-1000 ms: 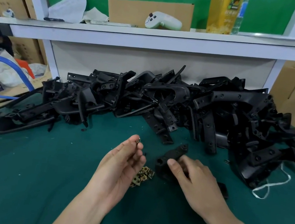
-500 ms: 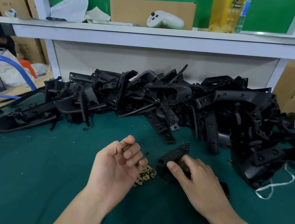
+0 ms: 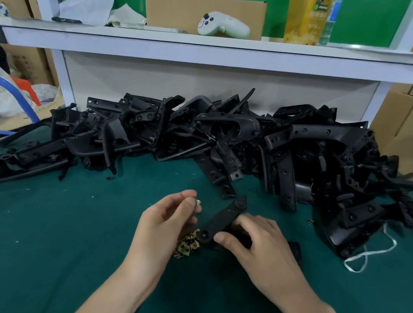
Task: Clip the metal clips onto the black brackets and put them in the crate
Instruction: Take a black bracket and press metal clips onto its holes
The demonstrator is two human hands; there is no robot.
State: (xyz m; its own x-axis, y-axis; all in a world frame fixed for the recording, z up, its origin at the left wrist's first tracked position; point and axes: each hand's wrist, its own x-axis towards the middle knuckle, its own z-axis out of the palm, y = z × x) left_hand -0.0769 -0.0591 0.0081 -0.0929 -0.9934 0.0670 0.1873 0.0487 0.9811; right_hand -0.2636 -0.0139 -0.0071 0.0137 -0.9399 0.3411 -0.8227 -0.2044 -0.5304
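**One small clip, one loose bracket — where the fit could slip**

The green counter carried a tangled heap of black brackets along its far edge, from nine o'clock round to three. A tug on one part there could have dragged its neighbours forward onto the work spot.

Near the middle, the right hand lay at about four o'clock. Its fingers were curled over a single bracket and held it against the counter, the free end pointing toward one o'clock. The left hand hovered at eight o'clock, just beside that bracket.

Under the left hand, a small pile of metal clips touched the bracket's near end. A sweep of the wrist would likely have scattered them.

The left fingers were pinched on one clip, raised and apart from the bracket. This was probably the weakest point: the pinch looked light and the clip was tiny. If pushed on crooked, it might have sprung away into the heap or seated only halfway. The bracket could also have pivoted under the right hand if pressed from the side.

No crate was in view — the finished part would have had to travel off-frame.
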